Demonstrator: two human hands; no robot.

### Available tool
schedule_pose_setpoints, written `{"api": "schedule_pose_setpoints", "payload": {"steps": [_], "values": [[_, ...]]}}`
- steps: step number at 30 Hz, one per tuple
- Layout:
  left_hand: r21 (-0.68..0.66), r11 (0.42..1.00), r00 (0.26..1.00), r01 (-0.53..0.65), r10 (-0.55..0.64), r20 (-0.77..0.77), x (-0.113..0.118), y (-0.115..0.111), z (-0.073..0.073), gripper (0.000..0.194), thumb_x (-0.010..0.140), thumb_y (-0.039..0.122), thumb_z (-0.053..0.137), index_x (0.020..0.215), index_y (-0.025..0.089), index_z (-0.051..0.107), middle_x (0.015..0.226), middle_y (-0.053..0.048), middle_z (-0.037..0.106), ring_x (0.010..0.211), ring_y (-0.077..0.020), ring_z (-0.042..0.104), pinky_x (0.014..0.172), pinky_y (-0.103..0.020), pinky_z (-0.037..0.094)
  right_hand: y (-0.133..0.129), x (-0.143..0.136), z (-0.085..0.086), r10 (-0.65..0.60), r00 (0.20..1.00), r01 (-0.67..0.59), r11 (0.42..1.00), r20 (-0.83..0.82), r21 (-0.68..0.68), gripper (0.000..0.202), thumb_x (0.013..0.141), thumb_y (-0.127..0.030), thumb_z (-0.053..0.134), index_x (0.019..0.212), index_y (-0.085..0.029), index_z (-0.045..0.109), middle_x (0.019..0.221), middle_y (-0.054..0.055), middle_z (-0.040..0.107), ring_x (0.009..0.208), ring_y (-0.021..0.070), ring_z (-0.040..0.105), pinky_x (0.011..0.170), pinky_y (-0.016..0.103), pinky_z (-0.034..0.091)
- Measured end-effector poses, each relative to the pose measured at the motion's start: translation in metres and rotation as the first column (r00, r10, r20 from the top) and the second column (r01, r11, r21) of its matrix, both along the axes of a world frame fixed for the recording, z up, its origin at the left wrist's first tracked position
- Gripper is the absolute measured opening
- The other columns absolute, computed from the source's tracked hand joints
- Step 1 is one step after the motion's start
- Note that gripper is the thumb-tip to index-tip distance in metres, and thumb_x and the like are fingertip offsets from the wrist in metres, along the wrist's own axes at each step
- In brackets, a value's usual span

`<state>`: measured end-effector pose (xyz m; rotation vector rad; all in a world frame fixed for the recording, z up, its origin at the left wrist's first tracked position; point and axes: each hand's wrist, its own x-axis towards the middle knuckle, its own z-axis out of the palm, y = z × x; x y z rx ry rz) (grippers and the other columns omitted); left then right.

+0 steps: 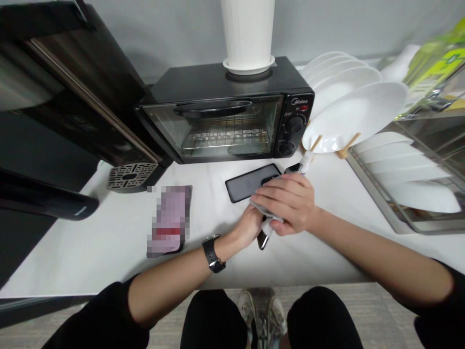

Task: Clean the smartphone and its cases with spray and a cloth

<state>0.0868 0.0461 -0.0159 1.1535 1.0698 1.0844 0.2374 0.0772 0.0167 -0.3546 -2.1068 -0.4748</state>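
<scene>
Between your two hands, a shiny, phone-like object (263, 241) is slanting above the counter (210, 213), its near end poking out below your fingers. Your left hand (249, 225) is closing around it from underneath, while your right hand (290, 203) is lying over the top with its fingers together, pressing a pale cloth (268, 226) against it. Neither grip is standing wide; both are wrapping snugly, though your fingers are hiding exactly where they are touching. Judging by this, the handling is under way rather than finished: object and cloth are being held together, and neither is resting loose. How much of the surface is already done, and how much is remaining, you cannot be told, because your fingers are covering most of it. Just past the grip, a small white piece (307, 161) is sticking out, too blurred for naming. Beyond your fingers, a dark-rimmed flat case (250, 184) is lying on the counter, apparently separate from what you are holding. To the left of the grip, well apart, a blurred-out pinkish item (170, 208) is lying untouched. Farther out, the toaster oven (225, 126) is standing behind the case, and white plates (348, 116) are leaning to the right.
</scene>
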Motion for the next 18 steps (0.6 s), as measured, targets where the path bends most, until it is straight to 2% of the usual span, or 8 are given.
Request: {"api": "schedule_pose_setpoints", "payload": {"steps": [2,5,9,11,13,15,18], "values": [[-0.046,0.997,0.991,0.068,-0.063,0.114,0.002,0.000,0.004,0.021,0.085,0.040,0.071,0.092,0.020,0.070,0.102,-0.005,0.075,0.113,-0.0259,0.066,0.106,-0.043,0.051,0.008,0.009,0.002,-0.017,0.994,0.013,0.999,-0.105,-0.047,0.055,0.110,-0.047,0.024,0.096,-0.027,0.074,0.090,0.000,0.080,0.082,0.0202,0.072,0.075,0.043,0.049],[-0.088,0.980,0.948,0.178,-0.147,0.283,0.003,-0.002,0.010,0.022,0.080,0.033,0.074,0.096,0.019,0.071,0.097,-0.002,0.072,0.108,-0.0218,0.064,0.102,-0.035,0.050,0.012,0.015,-0.001,0.065,0.967,-0.081,0.995,-0.246,-0.058,0.057,0.110,-0.046,0.020,0.080,-0.027,0.066,0.079,0.001,0.073,0.065,0.0189,0.061,0.063,0.044,0.041],[-0.118,0.920,0.901,0.373,-0.329,0.283,-0.001,-0.004,0.014,0.027,0.075,0.032,0.078,0.097,0.020,0.069,0.083,0.002,0.061,0.080,-0.0152,0.057,0.073,-0.026,0.047,0.001,0.010,0.000,0.138,0.918,-0.174,0.983,-0.372,-0.063,0.055,0.110,-0.045,0.023,0.069,-0.027,0.055,0.070,0.001,0.063,0.060,0.0188,0.055,0.061,0.044,0.038],[-0.082,0.881,0.872,0.466,-0.442,0.212,-0.003,-0.005,0.016,0.029,0.079,0.041,0.080,0.092,0.020,0.067,0.079,0.002,0.057,0.073,-0.0147,0.053,0.069,-0.028,0.046,-0.005,0.009,0.007,0.164,0.910,-0.222,0.968,-0.380,-0.115,0.054,0.111,-0.043,0.023,0.068,-0.026,0.051,0.066,0.000,0.059,0.057,0.0185,0.050,0.060,0.043,0.037],[0.000,0.864,0.860,0.504,-0.502,0.098,-0.003,-0.005,0.018,0.032,0.086,0.049,0.077,0.087,0.020,0.064,0.081,0.000,0.059,0.077,-0.0174,0.056,0.076,-0.032,0.050,-0.009,0.009,0.016,0.152,0.923,-0.233,0.952,-0.354,-0.198,0.055,0.112,-0.043,0.021,0.068,-0.026,0.049,0.064,0.000,0.058,0.056,0.0180,0.048,0.060,0.042,0.037],[0.102,0.867,0.872,0.488,-0.490,-0.001,-0.003,-0.005,0.020,0.034,0.094,0.054,0.069,0.086,0.022,0.063,0.088,-0.003,0.064,0.089,-0.0220,0.059,0.090,-0.038,0.052,-0.011,0.011,0.023,0.123,0.935,-0.221,0.935,-0.332,-0.277,0.057,0.113,-0.043,0.019,0.068,-0.025,0.048,0.063,0.000,0.059,0.057,0.0176,0.049,0.061,0.041,0.038],[0.198,0.866,0.888,0.460,-0.449,-0.098,-0.002,-0.007,0.024,0.031,0.100,0.054,0.058,0.096,0.024,0.066,0.107,-0.006,0.069,0.108,-0.0271,0.060,0.108,-0.042,0.049,-0.012,0.010,0.026,0.090,0.924,-0.238,0.895,-0.371,-0.377,0.058,0.113,-0.043,0.020,0.065,-0.025,0.047,0.061,0.000,0.058,0.054,0.0165,0.048,0.060,0.040,0.037]]}}
